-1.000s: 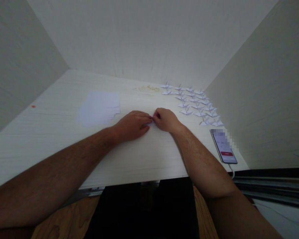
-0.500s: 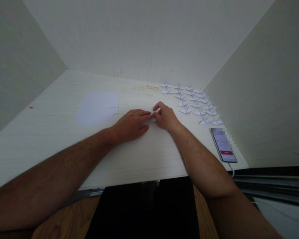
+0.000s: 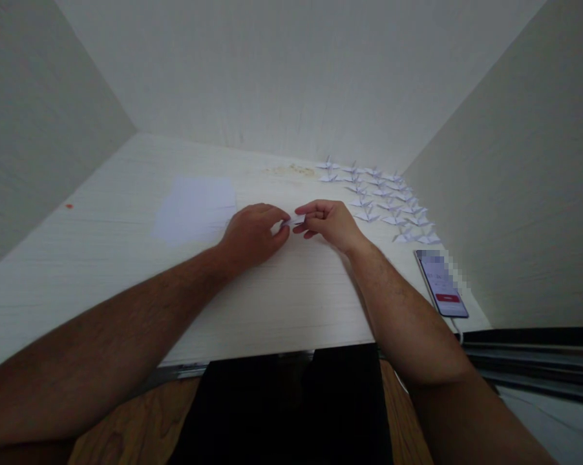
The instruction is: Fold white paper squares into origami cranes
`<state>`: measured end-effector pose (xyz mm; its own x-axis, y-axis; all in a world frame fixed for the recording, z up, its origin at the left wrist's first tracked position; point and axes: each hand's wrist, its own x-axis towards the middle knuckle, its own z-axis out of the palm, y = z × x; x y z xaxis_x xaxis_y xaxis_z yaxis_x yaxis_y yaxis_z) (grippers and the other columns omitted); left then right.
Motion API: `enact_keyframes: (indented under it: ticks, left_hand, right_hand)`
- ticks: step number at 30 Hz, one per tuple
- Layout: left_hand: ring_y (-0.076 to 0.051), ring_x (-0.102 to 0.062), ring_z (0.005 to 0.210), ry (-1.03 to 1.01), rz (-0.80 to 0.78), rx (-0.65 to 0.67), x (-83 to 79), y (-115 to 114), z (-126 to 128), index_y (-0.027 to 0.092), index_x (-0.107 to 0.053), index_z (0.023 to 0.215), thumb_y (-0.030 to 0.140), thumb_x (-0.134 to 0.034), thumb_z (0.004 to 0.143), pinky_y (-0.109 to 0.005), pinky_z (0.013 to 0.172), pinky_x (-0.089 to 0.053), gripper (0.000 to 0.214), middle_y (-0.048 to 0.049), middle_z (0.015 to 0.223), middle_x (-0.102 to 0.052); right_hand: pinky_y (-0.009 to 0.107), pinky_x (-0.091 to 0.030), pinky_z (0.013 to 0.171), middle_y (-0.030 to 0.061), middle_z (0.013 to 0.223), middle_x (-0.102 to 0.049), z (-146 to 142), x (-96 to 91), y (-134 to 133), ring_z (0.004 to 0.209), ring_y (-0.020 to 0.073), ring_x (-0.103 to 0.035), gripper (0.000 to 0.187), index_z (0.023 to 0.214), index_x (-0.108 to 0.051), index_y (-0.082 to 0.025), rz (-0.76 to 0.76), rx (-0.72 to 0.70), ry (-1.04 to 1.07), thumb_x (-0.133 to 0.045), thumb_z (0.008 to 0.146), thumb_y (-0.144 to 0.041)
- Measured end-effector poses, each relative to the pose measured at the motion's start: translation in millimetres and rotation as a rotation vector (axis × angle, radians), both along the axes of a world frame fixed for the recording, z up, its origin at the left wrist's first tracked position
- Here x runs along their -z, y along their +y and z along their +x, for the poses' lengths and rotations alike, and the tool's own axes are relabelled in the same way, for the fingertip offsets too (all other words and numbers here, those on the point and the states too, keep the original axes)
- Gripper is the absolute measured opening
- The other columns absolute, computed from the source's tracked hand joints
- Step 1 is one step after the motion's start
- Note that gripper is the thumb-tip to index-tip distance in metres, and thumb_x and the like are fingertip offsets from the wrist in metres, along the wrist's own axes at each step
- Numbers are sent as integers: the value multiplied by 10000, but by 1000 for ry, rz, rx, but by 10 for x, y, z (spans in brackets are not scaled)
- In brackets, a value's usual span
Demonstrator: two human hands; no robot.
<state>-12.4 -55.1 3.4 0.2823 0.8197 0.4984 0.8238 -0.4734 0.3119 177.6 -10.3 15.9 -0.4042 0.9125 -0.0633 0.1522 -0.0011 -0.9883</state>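
A small folded piece of white paper [image 3: 293, 221] is pinched between my two hands just above the white table [image 3: 102, 258]. My left hand [image 3: 253, 232] curls its fingers round the paper's left end. My right hand [image 3: 328, 221] grips the right end between thumb and fingers. Most of the paper is hidden by my fingers.
A stack of white paper sheets [image 3: 194, 205] lies to the left of my hands. Several folded paper cranes [image 3: 383, 200] stand in rows at the back right. A phone [image 3: 441, 283] with a lit screen and a cable lies at the right edge. Walls close the table on three sides.
Both hands have lifted the folded paper off the table, where they were pressing it flat, and now hold it between their fingertips.
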Motion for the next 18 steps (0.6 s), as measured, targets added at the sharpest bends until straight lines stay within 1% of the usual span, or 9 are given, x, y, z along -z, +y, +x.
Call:
enact_keyframes:
  ticks: [2,5,7,9,10,12,14,16,18]
  left_hand:
    - [-214,-687,889,-30,4,-16,-11,-8,9,185,-722,961,293,-558,866,-356,841,-521,218,-71,959,-752]
    - [-197,-669,817,-64,0,-2,-19,-8,23,181,-714,911,305,-546,863,-330,777,-510,214,-65,886,-740]
    - [-178,-637,740,-67,-2,15,-17,-5,35,176,-697,828,322,-538,866,-311,718,-487,219,-57,803,-713]
    - [-149,-581,649,-84,-23,10,-13,-2,50,177,-664,721,344,-534,870,-289,653,-448,259,-34,701,-664]
    - [-134,-546,607,-106,-48,5,-12,-2,59,179,-648,678,355,-539,867,-279,619,-423,280,-17,651,-634]
    - [-111,-478,545,-182,-123,5,-14,-6,74,179,-633,627,362,-563,848,-261,561,-368,296,17,564,-571]
    - [-100,-433,519,-273,-202,9,-23,-13,85,176,-627,600,351,-588,819,-253,528,-321,282,41,505,-510]
    - [-92,-403,509,-354,-264,0,-34,-17,87,168,-613,575,338,-606,793,-249,514,-291,277,52,477,-461]
    - [-86,-390,507,-434,-324,-16,-43,-13,83,161,-616,572,342,-622,775,-244,509,-281,271,55,480,-446]
  right_hand:
    - [238,-515,596,11,712,-695,-1,42,12,655,133,-687,133,911,-655,-157,48,3,-45,-679,780,-163]
    - [230,-415,533,-36,607,-585,1,77,24,532,88,-532,109,850,-677,-170,212,15,-173,-683,809,-271]
    - [238,-370,554,-47,600,-514,11,55,17,562,87,-461,118,801,-689,-183,384,32,-253,-697,803,-301]
    - [252,-370,612,-32,667,-510,22,4,-4,646,99,-461,105,748,-679,-185,525,54,-319,-722,778,-275]
    - [258,-375,638,-21,709,-524,26,-25,-17,682,104,-468,113,720,-664,-180,559,51,-347,-725,772,-259]
    - [262,-375,647,-12,729,-533,29,-66,-39,695,107,-471,139,680,-630,-170,578,32,-369,-717,771,-228]
    - [259,-369,627,-14,708,-535,26,-74,-48,671,104,-470,148,668,-617,-167,562,18,-375,-707,774,-219]
    - [255,-369,610,-14,695,-549,23,-50,-37,652,102,-474,144,680,-629,-167,538,18,-369,-700,782,-240]
    - [249,-388,614,-5,721,-592,25,-9,-7,664,105,-500,137,730,-661,-168,514,3,-333,-699,788,-286]
